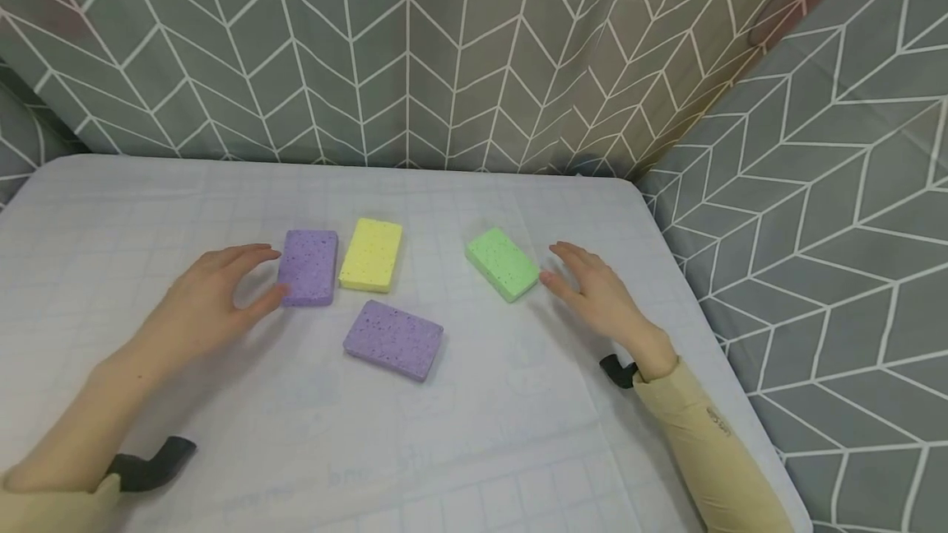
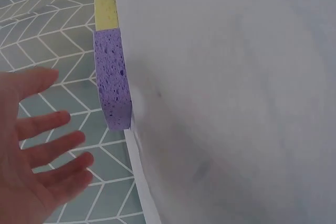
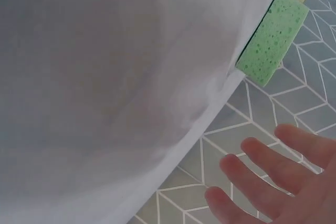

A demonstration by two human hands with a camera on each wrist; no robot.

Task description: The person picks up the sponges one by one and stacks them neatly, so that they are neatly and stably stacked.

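Four sponges would be too exact a tally to matter; several lie flat on the white table. My left hand [image 1: 211, 294], fingers loosely spread, is beside the left purple sponge [image 1: 309, 268]; in the left wrist view a gap shows between the fingers and that purple sponge [image 2: 111, 72]. Right of it lies a yellow sponge [image 1: 372, 255], and nearer me a second purple sponge [image 1: 394, 340]. Close to the green sponge [image 1: 503, 264] hovers my right hand [image 1: 600, 298], its fingers relaxed and holding nothing. The right wrist view shows the green sponge [image 3: 273, 38] apart from those fingers.
A white cloth covers the table [image 1: 474, 451], whose right edge runs past my right forearm. Grey patterned curtains [image 1: 400, 48] hang behind the table and along its right side. A black strap [image 1: 155, 465] sticks out at my left wrist, another black strap [image 1: 618, 371] at my right.
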